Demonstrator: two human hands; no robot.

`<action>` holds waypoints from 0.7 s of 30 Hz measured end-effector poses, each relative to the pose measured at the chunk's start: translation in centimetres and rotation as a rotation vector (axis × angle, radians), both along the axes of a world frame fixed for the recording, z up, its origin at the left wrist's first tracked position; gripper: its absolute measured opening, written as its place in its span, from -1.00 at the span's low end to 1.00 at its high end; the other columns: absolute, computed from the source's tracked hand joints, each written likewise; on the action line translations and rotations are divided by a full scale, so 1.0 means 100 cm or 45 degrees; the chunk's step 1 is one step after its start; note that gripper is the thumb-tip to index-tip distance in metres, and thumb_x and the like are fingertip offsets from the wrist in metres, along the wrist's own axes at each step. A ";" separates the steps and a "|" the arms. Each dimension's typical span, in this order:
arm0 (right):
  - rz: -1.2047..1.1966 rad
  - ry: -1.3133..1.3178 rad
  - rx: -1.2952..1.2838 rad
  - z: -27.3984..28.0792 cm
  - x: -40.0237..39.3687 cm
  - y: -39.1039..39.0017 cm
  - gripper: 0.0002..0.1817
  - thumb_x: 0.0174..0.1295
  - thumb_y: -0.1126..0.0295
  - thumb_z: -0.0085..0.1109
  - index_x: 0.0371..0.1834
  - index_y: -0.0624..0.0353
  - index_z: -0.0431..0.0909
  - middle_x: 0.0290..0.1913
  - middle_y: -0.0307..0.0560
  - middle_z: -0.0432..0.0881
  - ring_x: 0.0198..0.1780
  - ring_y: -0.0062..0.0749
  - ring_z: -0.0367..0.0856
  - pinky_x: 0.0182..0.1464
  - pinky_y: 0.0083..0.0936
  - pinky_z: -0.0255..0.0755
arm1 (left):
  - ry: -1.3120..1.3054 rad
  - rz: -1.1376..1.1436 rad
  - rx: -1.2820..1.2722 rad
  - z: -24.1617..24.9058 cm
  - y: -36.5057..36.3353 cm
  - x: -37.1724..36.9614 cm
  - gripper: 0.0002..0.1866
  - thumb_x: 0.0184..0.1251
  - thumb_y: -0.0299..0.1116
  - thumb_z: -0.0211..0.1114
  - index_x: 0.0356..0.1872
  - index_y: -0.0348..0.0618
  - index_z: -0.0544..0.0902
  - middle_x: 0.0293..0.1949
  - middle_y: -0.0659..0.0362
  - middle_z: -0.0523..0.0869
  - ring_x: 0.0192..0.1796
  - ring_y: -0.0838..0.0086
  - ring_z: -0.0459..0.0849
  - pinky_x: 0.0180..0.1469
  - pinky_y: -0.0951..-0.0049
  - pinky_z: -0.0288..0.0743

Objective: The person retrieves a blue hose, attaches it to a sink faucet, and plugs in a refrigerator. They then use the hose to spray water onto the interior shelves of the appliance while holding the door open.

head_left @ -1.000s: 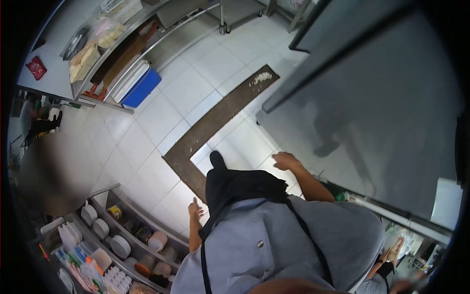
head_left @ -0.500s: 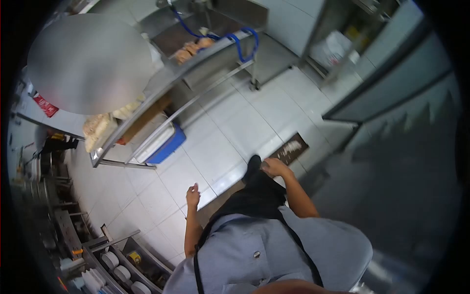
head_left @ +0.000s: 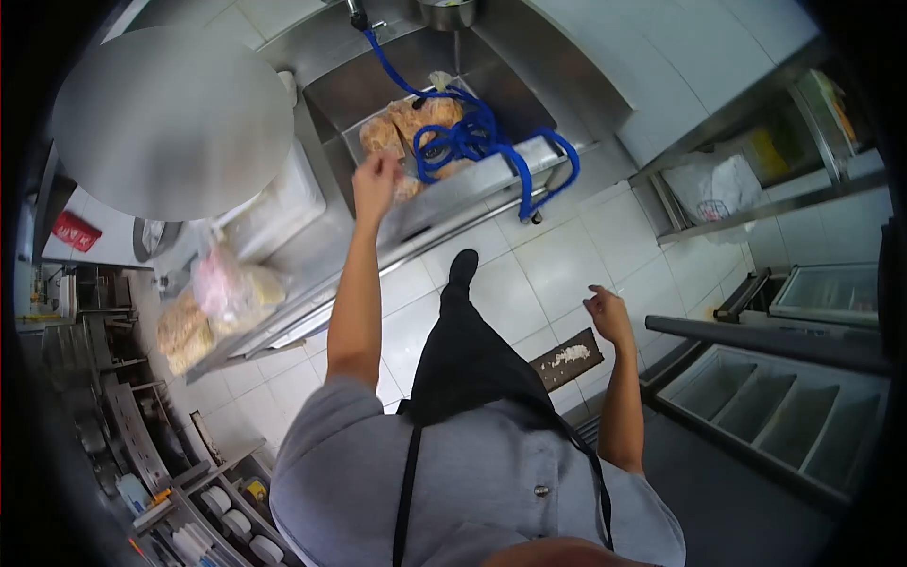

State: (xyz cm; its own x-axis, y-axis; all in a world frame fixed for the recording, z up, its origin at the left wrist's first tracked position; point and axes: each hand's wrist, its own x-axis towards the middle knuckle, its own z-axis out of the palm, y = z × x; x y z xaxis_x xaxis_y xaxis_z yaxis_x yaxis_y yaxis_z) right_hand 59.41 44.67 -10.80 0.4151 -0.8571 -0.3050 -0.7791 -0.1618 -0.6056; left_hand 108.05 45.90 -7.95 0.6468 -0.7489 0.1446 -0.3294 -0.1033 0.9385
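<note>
My left hand is raised over the front edge of a steel sink, its fingers loosely bent and nothing visible in them. Just beyond the fingertips lie clear bags of orange-pink food in the basin, overlapped by the hand in this view. A blue hose coils over the bags and loops across the sink's front rim. Out to the right, my right hand hangs above the floor, fingers partly bent and apart, holding nothing.
A person, partly blurred, stands behind the counter at the left. Bagged food and a white tray rest on that counter. At the right are a shelf with a white plastic bag and an open compartmented unit. A dark floor mat bears white bits.
I have stepped closer to the sink. My left hand has risen from low beside my body to the sink edge, and my right hand has swung outward to the right.
</note>
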 end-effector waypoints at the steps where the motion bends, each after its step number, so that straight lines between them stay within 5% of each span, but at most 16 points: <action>1: -0.017 -0.030 -0.074 0.006 0.019 -0.025 -0.65 0.17 0.38 0.23 0.01 0.29 0.56 -0.28 0.21 0.66 -0.21 0.04 0.66 -0.12 -0.20 0.51 | -0.225 0.124 0.010 0.004 -0.033 0.017 -0.73 0.34 -0.23 0.25 -0.20 -0.26 0.67 -0.42 0.07 0.71 -0.37 0.42 0.68 -0.27 0.42 0.53; 2: -0.041 -0.062 -0.150 0.009 0.041 -0.056 -0.66 0.17 0.38 0.23 -0.01 0.29 0.57 -0.29 0.20 0.65 -0.25 0.03 0.66 -0.15 -0.21 0.51 | -0.456 0.239 0.018 0.013 -0.073 0.035 -0.76 0.31 -0.25 0.25 -0.23 -0.24 0.67 -0.38 0.00 0.72 -0.34 0.30 0.72 -0.24 0.33 0.54; 4: 0.046 -0.069 -0.471 0.003 0.089 -0.116 -0.70 0.17 0.42 0.22 -0.05 0.31 0.57 -0.33 0.16 0.64 -0.32 0.00 0.64 -0.22 -0.24 0.50 | -0.653 0.022 -0.037 0.020 -0.145 0.067 -0.75 0.27 -0.23 0.27 -0.24 -0.23 0.67 -0.33 -0.04 0.71 -0.29 0.18 0.71 -0.20 0.22 0.53; 5: -0.058 -0.240 -0.352 0.042 0.135 -0.138 -0.76 0.21 0.47 0.16 -0.09 0.34 0.57 -0.36 0.13 0.65 -0.33 -0.13 0.67 -0.27 -0.38 0.49 | -0.690 -0.086 -0.020 0.017 -0.175 0.077 -0.73 0.26 -0.21 0.28 -0.23 -0.22 0.67 -0.32 -0.03 0.72 -0.27 0.18 0.71 -0.18 0.20 0.53; 8: 0.018 -0.386 -0.496 0.042 0.222 -0.220 -0.78 0.22 0.46 0.12 -0.08 0.24 0.58 -0.25 0.12 0.64 -0.23 0.01 0.64 -0.16 -0.26 0.49 | -0.835 -0.126 -0.018 -0.003 -0.295 0.132 -0.62 0.21 -0.15 0.37 -0.13 -0.29 0.67 -0.27 0.03 0.74 -0.24 0.33 0.71 -0.18 0.34 0.55; 10: 0.072 -0.276 -0.446 0.021 0.270 -0.268 -0.78 0.23 0.45 0.09 -0.08 0.23 0.58 -0.13 0.16 0.62 -0.11 0.06 0.62 -0.06 -0.18 0.49 | -0.383 0.083 0.254 -0.035 -0.361 0.179 -0.49 0.25 -0.15 0.34 0.08 -0.34 0.55 -0.22 0.01 0.71 -0.17 0.29 0.69 -0.11 0.31 0.56; 12: 0.145 -0.072 -0.352 -0.020 0.305 -0.308 -0.76 0.22 0.47 0.05 -0.07 0.23 0.59 -0.04 0.19 0.60 -0.01 0.09 0.60 0.03 -0.15 0.49 | 0.497 0.390 0.192 -0.041 -0.395 0.197 -0.62 0.28 -0.17 0.27 -0.06 -0.28 0.55 -0.31 0.01 0.61 -0.29 0.21 0.61 -0.13 0.23 0.53; 18: 0.442 0.293 0.012 -0.086 0.397 -0.372 -0.69 0.19 0.50 -0.02 -0.02 0.22 0.59 0.06 0.18 0.59 0.12 0.07 0.57 0.13 -0.11 0.48 | 1.096 0.677 0.144 -0.075 -0.424 0.237 -0.64 0.34 -0.33 0.12 0.01 -0.42 0.39 -0.19 -0.04 0.51 -0.24 0.17 0.56 -0.15 0.19 0.56; 21: 0.388 0.188 -0.070 -0.112 0.455 -0.413 -0.69 0.24 0.46 -0.06 -0.01 0.19 0.60 0.08 0.17 0.58 0.13 0.05 0.57 0.14 -0.13 0.47 | 0.927 0.611 0.006 -0.081 -0.419 0.231 -0.60 0.38 -0.34 0.06 0.09 -0.45 0.33 -0.11 -0.10 0.51 -0.17 0.14 0.59 -0.09 0.19 0.58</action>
